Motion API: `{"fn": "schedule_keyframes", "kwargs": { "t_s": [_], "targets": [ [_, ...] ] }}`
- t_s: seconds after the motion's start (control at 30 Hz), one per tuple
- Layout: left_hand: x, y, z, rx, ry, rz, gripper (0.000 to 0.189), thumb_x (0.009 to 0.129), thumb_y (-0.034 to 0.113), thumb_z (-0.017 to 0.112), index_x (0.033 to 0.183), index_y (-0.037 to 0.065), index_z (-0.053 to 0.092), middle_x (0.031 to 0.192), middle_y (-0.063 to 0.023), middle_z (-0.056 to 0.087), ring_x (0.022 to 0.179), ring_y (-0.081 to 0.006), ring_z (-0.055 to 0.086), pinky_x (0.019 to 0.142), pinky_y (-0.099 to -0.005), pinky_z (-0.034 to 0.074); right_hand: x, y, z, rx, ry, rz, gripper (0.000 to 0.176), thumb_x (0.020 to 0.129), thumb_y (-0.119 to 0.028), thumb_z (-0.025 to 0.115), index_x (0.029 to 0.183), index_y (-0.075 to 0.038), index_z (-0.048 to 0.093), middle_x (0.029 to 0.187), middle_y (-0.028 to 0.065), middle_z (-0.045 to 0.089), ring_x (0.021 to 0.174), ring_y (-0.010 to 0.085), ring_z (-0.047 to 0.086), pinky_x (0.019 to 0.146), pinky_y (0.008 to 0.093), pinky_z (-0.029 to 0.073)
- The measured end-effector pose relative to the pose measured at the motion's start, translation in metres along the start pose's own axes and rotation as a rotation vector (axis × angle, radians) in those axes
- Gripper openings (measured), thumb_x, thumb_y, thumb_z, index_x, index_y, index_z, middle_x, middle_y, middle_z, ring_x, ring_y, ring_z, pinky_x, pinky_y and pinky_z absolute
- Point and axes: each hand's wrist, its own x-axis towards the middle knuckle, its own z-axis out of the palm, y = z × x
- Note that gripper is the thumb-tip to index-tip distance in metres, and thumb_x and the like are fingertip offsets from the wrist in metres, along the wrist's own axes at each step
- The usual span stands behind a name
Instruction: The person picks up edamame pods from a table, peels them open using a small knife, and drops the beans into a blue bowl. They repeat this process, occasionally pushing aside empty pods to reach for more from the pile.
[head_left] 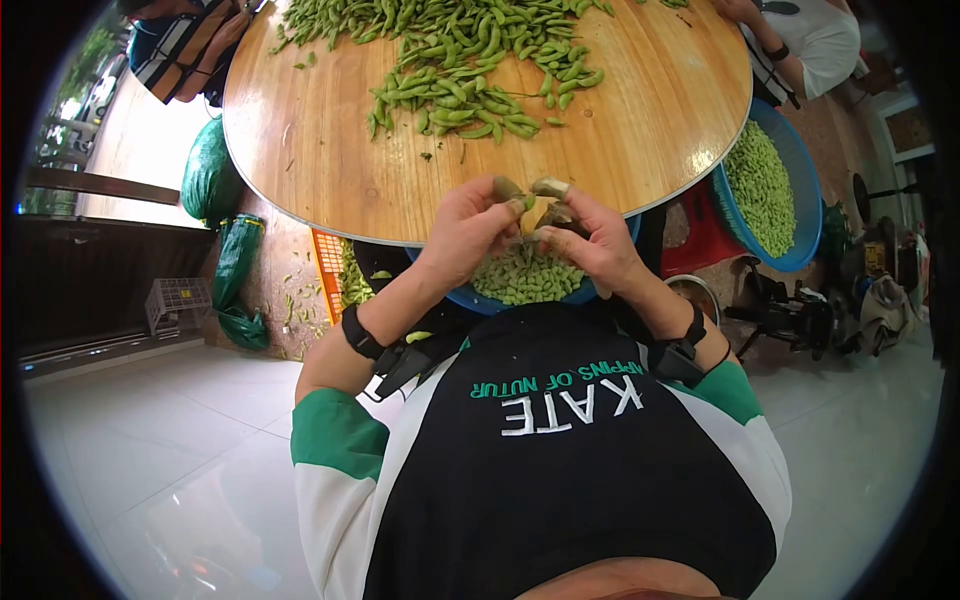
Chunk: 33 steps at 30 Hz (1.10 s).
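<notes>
My left hand (468,228) is closed in a pinch at the table's near edge, with a small green edamame pod (529,202) at its thumb and fingertip. A dark covering shows on that fingertip. Close beside it, my right hand (592,238) has its fingers bent toward the thumb; what lies between them, if anything, is too small to make out. Below both hands is a blue basin (480,303) of shelled green beans (530,278), partly hidden by my hands and the table edge. A heap of edamame pods (460,95) lies farther up the table.
The round wooden table (320,150) spans the front. At right, a second blue basin (812,215) holds shelled beans, near a red stool (697,235). Green sacks (210,175) and an orange crate (328,270) stand at left. Two other people sit at the far sides.
</notes>
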Motion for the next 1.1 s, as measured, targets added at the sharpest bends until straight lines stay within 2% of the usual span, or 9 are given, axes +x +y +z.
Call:
{"fn": "schedule_keyframes", "kwargs": {
  "t_s": [0.17,0.27,0.33,0.37,0.67,0.83,0.93,1.0,1.1],
  "targets": [
    [-0.037,0.035,-0.036,0.251,0.061,0.035,0.008,0.085,0.011,0.06,0.086,0.002,0.06,0.066,0.0011,0.056,0.054,-0.0045,0.05,0.046,-0.0184,0.036,-0.002,0.008,-0.024,-0.214,0.032,0.026,0.029,0.089,-0.007,0.058,0.116,-0.001,0.054,0.079,-0.0001,0.057,0.069,0.005,0.05,0.061,0.0195,0.04],
    [-0.052,0.04,-0.056,0.359,0.028,-0.07,0.007,0.082,0.008,0.061,0.084,0.001,0.06,0.064,-0.0028,0.058,0.055,-0.0136,0.055,0.048,-0.0267,0.042,-0.002,0.01,-0.02,-0.345,0.044,-0.065,0.024,0.088,-0.006,0.058,0.111,-0.001,0.056,0.078,-0.0013,0.057,0.066,0.004,0.047,0.057,0.0194,0.039],
    [-0.065,0.038,-0.067,1.401,-0.066,0.311,0.006,0.078,0.005,0.059,0.083,0.001,0.06,0.07,-0.0094,0.06,0.064,-0.0268,0.058,0.057,-0.0368,0.047,-0.003,0.008,-0.021,-0.367,0.069,-0.005,0.024,0.087,-0.008,0.059,0.109,0.002,0.055,0.081,0.0029,0.058,0.075,0.008,0.053,0.067,0.0245,0.044],
    [-0.073,0.038,-0.066,1.548,-0.118,0.35,0.006,0.078,0.008,0.062,0.079,0.002,0.06,0.076,-0.0132,0.057,0.073,-0.0343,0.056,0.065,-0.0432,0.046,-0.003,0.009,-0.022,-0.363,0.072,-0.005,0.024,0.087,-0.008,0.059,0.109,0.002,0.055,0.081,0.0029,0.058,0.075,0.008,0.053,0.067,0.0245,0.044],
    [-0.014,-0.014,0.01,1.379,0.209,0.69,0.018,0.076,0.016,0.07,0.082,0.006,0.055,0.072,-0.0115,0.049,0.072,-0.029,0.055,0.061,-0.0373,0.046,-0.003,0.012,-0.017,-0.248,0.109,-0.002,0.022,0.089,-0.008,0.056,0.11,0.001,0.054,0.077,0.0014,0.057,0.072,0.0068,0.052,0.064,0.0221,0.043],
    [0.006,-0.025,-0.005,1.407,0.217,0.851,0.022,0.078,0.01,0.069,0.096,0.005,0.059,0.081,-0.0137,0.055,0.066,-0.0289,0.056,0.057,-0.0351,0.046,-0.011,0.013,-0.018,-0.019,0.007,0.189,0.033,0.095,-0.013,0.048,0.126,-0.002,0.048,0.079,0.0015,0.058,0.051,0.0034,0.042,0.044,0.0176,0.035],
    [0.004,-0.018,-0.003,1.031,0.23,0.616,0.019,0.079,0.004,0.067,0.097,0.004,0.058,0.086,-0.0109,0.058,0.066,-0.0196,0.057,0.056,-0.029,0.045,-0.012,0.014,-0.016,0.095,-0.033,0.26,0.037,0.096,-0.015,0.045,0.131,-0.002,0.044,0.081,0.0026,0.057,0.053,0.0037,0.044,0.045,0.0174,0.036],
    [-0.004,-0.011,0.004,0.307,0.159,0.2,0.014,0.08,0.002,0.066,0.091,0.002,0.058,0.085,-0.0059,0.06,0.071,-0.0146,0.058,0.059,-0.0269,0.045,-0.011,0.02,-0.012,0.127,-0.044,0.214,0.038,0.096,-0.015,0.045,0.132,-0.002,0.043,0.082,0.0026,0.057,0.054,0.0039,0.045,0.045,0.0174,0.036],
    [-0.006,-0.009,0.008,0.094,0.05,0.07,0.014,0.082,0.003,0.066,0.093,0.0,0.058,0.083,-0.0022,0.061,0.063,-0.0068,0.053,0.053,-0.0212,0.042,-0.011,0.019,-0.007,0.224,-0.08,0.162,0.039,0.097,-0.015,0.046,0.133,-0.002,0.042,0.082,0.0025,0.057,0.056,0.0043,0.045,0.045,0.0174,0.037]
  ]
}}
